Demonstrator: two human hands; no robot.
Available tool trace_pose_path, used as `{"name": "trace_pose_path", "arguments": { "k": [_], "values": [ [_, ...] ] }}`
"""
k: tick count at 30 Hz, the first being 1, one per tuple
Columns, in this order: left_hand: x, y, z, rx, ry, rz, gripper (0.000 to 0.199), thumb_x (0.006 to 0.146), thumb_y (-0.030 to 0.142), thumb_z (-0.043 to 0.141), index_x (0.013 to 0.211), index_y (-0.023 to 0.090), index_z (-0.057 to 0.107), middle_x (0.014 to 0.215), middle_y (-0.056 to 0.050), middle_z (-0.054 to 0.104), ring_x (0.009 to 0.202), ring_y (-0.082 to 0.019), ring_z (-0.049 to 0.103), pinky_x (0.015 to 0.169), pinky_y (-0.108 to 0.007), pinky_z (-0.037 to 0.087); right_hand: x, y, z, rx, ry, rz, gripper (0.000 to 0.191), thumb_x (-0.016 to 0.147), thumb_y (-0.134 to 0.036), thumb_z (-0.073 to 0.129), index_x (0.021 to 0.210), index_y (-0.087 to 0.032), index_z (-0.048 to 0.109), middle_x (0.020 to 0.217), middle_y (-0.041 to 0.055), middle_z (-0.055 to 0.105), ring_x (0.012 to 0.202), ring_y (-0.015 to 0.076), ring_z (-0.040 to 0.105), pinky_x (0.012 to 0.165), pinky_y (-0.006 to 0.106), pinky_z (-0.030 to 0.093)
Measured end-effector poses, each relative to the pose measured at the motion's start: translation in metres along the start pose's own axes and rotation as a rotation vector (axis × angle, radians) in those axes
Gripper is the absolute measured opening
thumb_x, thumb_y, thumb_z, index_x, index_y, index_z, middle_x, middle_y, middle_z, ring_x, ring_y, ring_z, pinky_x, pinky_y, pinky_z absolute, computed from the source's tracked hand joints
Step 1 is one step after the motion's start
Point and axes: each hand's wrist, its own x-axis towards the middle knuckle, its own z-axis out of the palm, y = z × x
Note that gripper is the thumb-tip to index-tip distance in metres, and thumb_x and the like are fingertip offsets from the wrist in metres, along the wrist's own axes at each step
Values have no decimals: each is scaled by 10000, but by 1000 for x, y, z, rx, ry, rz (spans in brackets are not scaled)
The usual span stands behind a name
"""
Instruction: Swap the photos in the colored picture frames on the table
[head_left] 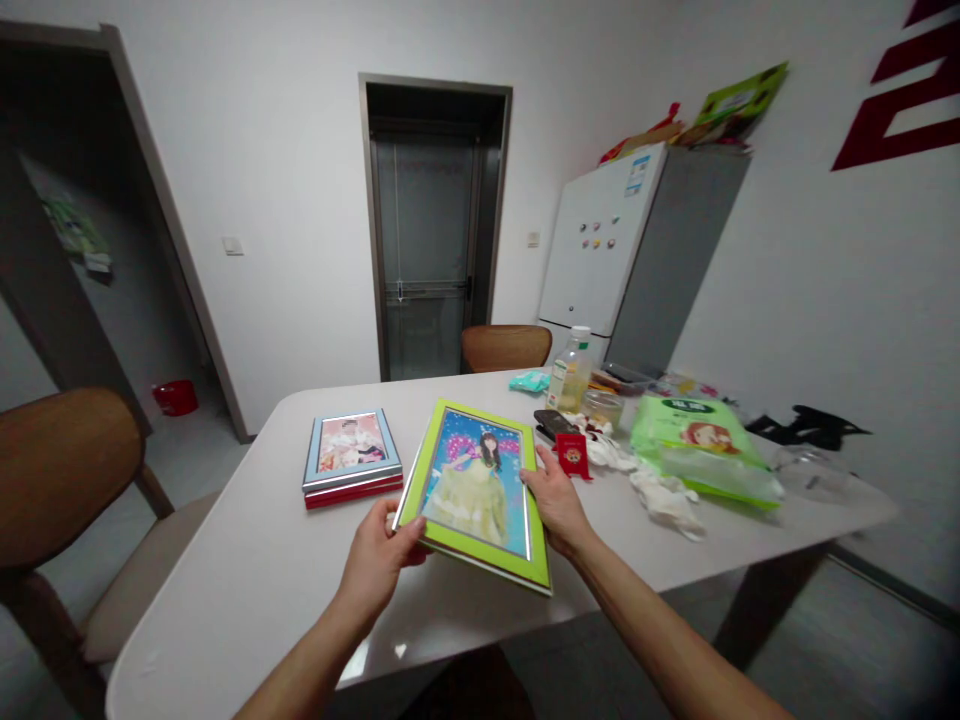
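Note:
A picture frame [480, 480] with a lime-green border is held tilted above the table. Its picture shows a figure in a pale yellow gown on a blue background. My left hand [379, 555] grips its lower left corner, thumb on the front. On the right edge, my right hand [556, 498] is closed around the side with its thumb on top. To the left lies a short stack of frames: a light-blue picture frame [352, 445] on top and a red frame [352, 494] underneath. The fingers behind the green frame are mostly hidden.
On the white table [247, 560], to the right, are a bottle [570, 372], a red packet [573, 456], crumpled white tissues [667, 503] and a green plastic package [701, 440]. Wooden chairs stand at the left [71, 480] and far side [506, 347]. A fridge [600, 240] stands behind.

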Motion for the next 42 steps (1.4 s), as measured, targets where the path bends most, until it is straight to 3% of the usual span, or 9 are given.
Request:
{"name": "trace_pose_path", "arguments": {
  "k": [5,10,16,21,26,31,35,38,42],
  "values": [
    [26,-39,35,262,-113,-124,191,709,309,550,677,159,436,491,30,570,402,-108,552,380,-186,386,43,21,-36,-419,-139,15,394,671,-191,432,1050,-118,512,860,58,662,621,146,612,521,217,460],
    [46,-67,60,463,-147,-95,134,713,274,539,698,152,488,479,23,595,411,-121,554,396,-194,368,73,44,-55,-617,-108,12,295,655,-196,484,911,-131,615,804,46,674,663,159,604,551,215,432],
    [66,-70,66,667,-146,-2,167,708,287,542,773,133,543,547,-25,639,493,-166,593,489,-233,391,96,59,-58,-840,-36,-50,282,669,-211,506,917,-153,627,902,56,656,826,172,579,688,220,396],
    [64,-62,58,762,-114,85,222,694,286,556,858,136,553,616,-37,655,607,-193,611,552,-249,405,100,58,-51,-953,-6,-84,290,690,-205,504,953,-144,610,948,97,636,871,199,562,736,252,383],
    [63,-50,14,823,37,187,252,726,274,510,951,160,517,778,-29,650,695,-172,606,610,-251,438,88,47,-7,-954,-49,-198,325,732,-214,469,1019,-105,574,1054,154,574,996,229,492,856,305,329],
    [75,-34,-50,940,338,293,343,755,191,455,1096,164,424,1214,-92,443,1148,-209,366,949,-365,275,68,35,85,-824,-271,-320,381,735,-312,485,1070,-144,549,1099,88,564,994,171,503,875,250,330],
    [81,-39,-90,1022,470,229,420,682,139,525,1093,159,439,1288,-128,358,1211,-293,241,964,-497,186,58,38,144,-720,-333,-259,389,734,-382,474,1015,-136,583,1031,110,604,916,186,556,794,251,384],
    [79,-48,-107,1039,463,198,406,639,97,553,1035,155,488,1234,-105,434,1193,-280,278,967,-447,219,54,46,165,-639,-307,-179,379,700,-403,503,934,-127,616,931,120,641,861,214,577,752,273,402],
    [70,-50,-114,1015,427,222,346,633,89,557,975,134,531,1173,-90,495,1164,-251,321,969,-351,247,47,49,172,-467,-179,-100,412,642,-360,551,954,-95,595,926,139,632,872,232,568,771,303,400]
  ]
}}
